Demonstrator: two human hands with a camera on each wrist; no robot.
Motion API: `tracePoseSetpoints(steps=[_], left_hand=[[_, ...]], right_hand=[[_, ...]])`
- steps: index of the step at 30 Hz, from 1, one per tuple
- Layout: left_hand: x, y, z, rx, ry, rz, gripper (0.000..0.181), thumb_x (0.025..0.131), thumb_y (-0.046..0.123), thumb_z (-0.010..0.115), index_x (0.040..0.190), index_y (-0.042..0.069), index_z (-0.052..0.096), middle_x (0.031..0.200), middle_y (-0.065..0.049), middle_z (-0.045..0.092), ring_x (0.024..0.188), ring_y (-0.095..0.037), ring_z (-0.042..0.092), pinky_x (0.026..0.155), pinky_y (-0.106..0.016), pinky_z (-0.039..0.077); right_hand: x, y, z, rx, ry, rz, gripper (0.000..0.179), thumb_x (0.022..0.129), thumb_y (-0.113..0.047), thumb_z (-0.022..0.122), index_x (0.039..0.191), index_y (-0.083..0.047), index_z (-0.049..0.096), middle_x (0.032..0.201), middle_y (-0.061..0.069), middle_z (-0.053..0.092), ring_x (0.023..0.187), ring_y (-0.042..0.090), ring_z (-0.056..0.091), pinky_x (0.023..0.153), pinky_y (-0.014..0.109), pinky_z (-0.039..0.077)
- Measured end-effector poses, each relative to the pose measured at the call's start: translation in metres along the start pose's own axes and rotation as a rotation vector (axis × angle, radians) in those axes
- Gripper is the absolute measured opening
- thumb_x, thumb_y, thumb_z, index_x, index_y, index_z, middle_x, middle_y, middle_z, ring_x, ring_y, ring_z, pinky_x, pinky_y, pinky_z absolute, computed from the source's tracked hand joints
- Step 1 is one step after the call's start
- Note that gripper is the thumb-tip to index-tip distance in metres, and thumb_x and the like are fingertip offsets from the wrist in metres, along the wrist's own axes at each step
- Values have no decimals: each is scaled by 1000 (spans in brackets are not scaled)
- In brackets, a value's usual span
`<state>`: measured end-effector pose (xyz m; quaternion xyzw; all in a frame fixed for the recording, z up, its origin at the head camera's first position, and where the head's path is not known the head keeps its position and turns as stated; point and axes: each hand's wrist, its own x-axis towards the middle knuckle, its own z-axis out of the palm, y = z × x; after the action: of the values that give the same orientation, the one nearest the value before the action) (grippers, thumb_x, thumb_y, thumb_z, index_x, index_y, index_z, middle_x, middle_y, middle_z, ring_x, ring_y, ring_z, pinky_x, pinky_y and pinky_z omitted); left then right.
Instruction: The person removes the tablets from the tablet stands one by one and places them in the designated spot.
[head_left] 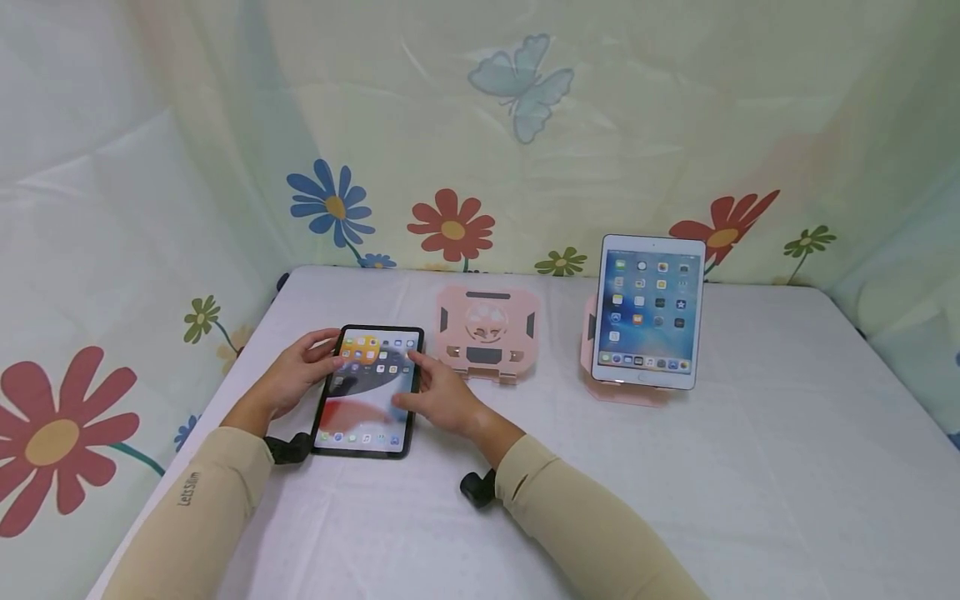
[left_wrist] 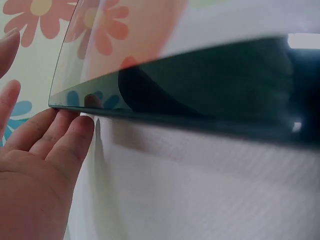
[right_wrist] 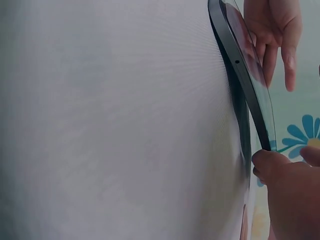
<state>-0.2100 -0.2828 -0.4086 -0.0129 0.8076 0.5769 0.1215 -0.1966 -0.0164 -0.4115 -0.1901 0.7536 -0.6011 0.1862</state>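
Observation:
A tablet with a black frame and lit screen lies at the left of the white-covered table. In the left wrist view, fingertips of my left hand touch the underside of its edge, and the thumb stands apart above. Shadow shows beneath that edge, so it looks slightly raised. My right hand is at the opposite long edge, with thumb and index finger over the border of the screen. In the right wrist view, fingertips of this hand touch the tablet's corner, with the thumb apart from it. Fingers underneath are partly hidden.
A pink foldable tablet stand lies right of the tablet. Farther right, a white tablet leans upright on another pink stand. A flowered curtain hangs behind the white tablecloth.

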Motion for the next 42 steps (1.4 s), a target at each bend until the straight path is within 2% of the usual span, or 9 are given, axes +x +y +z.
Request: tracePoseSetpoints(steps=[7, 15, 26, 36, 42], left_hand=[[3, -3, 0, 49, -7, -5, 65, 102, 21, 61, 157, 9, 27, 159, -22, 27, 142, -41, 34, 115, -51, 29], [3, -3, 3, -28, -2, -31, 64, 102, 16, 60, 157, 8, 27, 161, -23, 21, 143, -41, 31, 114, -48, 30], [-1, 0, 4, -21, -12, -22, 63, 103, 17, 58, 157, 7, 25, 161, -25, 19, 144, -43, 27, 114, -50, 28], [2, -5, 2, -6, -16, -28, 65, 103, 19, 59, 157, 9, 25, 162, -23, 21, 145, -42, 27, 114, -49, 29], [1, -1, 4, -10, -23, -29, 65, 103, 18, 58, 157, 8, 25, 162, -24, 20, 145, -42, 27, 114, -50, 29]], right_hand=[[-1, 0, -1, -32, -5, 9, 78, 91, -14, 73, 154, 2, 30, 160, 19, 28, 145, 31, 30, 116, 39, 28], [-1, 0, -2, -45, -10, 23, 79, 92, -15, 73, 155, 2, 29, 159, 18, 29, 145, 31, 30, 115, 39, 28], [-1, 2, -3, -49, -12, 20, 81, 91, -17, 73, 155, 2, 28, 159, 19, 30, 144, 33, 31, 115, 39, 29], [-2, 1, -4, -58, -21, 26, 81, 91, -17, 73, 155, 3, 27, 160, 19, 28, 145, 33, 30, 115, 40, 30], [-1, 2, -4, -99, -23, 38, 80, 92, -19, 72, 156, 1, 28, 159, 18, 30, 144, 32, 33, 114, 39, 32]])
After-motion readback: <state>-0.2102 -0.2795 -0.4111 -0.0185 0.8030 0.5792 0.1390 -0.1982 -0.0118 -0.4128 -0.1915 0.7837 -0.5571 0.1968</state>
